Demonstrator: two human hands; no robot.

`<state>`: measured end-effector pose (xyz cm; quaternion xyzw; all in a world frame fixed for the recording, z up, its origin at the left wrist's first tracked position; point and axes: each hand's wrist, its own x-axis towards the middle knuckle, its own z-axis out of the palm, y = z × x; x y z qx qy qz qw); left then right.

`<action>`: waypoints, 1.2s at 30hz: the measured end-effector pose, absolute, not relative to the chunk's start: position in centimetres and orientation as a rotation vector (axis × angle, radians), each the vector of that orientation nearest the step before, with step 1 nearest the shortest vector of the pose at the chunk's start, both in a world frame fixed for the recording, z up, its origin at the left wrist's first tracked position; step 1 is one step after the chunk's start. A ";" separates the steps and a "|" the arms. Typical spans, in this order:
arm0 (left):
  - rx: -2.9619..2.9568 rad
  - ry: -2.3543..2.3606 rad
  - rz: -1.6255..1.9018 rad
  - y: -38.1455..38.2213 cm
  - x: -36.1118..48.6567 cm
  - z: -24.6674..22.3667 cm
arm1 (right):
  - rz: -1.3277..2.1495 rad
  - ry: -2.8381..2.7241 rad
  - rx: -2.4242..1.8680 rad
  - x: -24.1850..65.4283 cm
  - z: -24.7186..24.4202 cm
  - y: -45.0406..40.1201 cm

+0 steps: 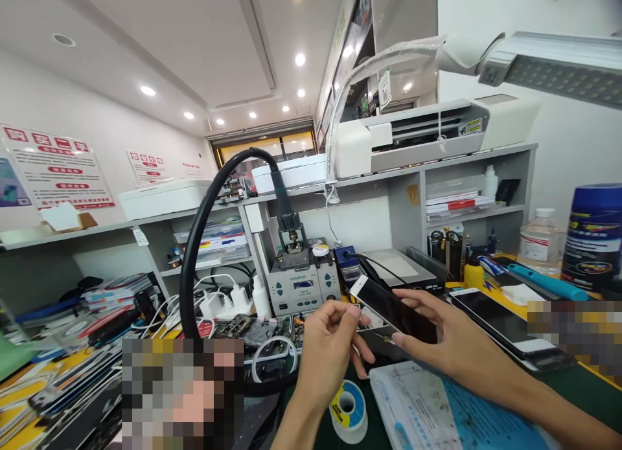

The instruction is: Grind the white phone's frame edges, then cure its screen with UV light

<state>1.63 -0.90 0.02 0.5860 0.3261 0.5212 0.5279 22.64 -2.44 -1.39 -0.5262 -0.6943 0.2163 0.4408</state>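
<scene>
Mat [566,384] part-hidden; right fingers [412,340] overlap phone [389,304].

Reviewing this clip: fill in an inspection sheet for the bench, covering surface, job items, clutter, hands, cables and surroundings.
Surface: dark green mat, partly covered by a blue-and-white pad.
Job items: dark-screened phone, held tilted; second phone lying at right.
Clutter: circuit boards left of the hands; spool in front.
Hands: right hand grips the phone; left hand is by its white end, contact unclear.
Cables: white cables bunched at left; thick black hose arching over.
Surroundings: lamp overhead, shelving behind.
</scene>
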 end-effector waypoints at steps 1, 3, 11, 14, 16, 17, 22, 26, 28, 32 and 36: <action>1.394 0.771 1.234 -1.0 1.7 0.0 | 0.491 -1.733 -1.326 22.6 -1.5 -2.5; 1.386 0.767 1.216 -1.0 1.9 -0.1 | 0.407 -1.759 -1.343 22.6 -1.7 -2.5; 1.371 0.792 1.217 -0.7 2.1 -0.7 | 0.146 -1.847 -1.315 22.3 -1.4 -2.8; 1.358 0.799 1.226 -0.7 2.1 -0.8 | 0.082 -1.871 -1.299 22.3 -1.4 -2.8; 1.346 0.798 1.235 -0.6 2.1 -0.8 | 0.048 -1.879 -1.295 22.4 -1.5 -2.7; 1.342 0.796 1.235 -0.6 2.1 -0.8 | 0.035 -1.883 -1.295 22.4 -1.5 -2.6; 1.332 0.794 1.224 -0.5 2.1 -0.9 | -0.016 -1.919 -1.300 22.5 -1.6 -2.6; 1.306 0.808 1.251 -0.4 2.3 -0.9 | -0.055 -1.947 -1.287 22.6 -1.6 -2.5; 1.294 0.804 1.255 -0.5 2.3 -0.8 | -0.069 -1.953 -1.275 22.6 -1.6 -2.5; 1.288 0.732 1.197 -0.8 2.1 -0.5 | -0.024 -1.936 -1.272 22.5 -1.5 -2.6; 1.282 0.667 1.148 -1.1 1.9 0.0 | 0.072 -1.910 -1.268 22.6 -1.2 -2.8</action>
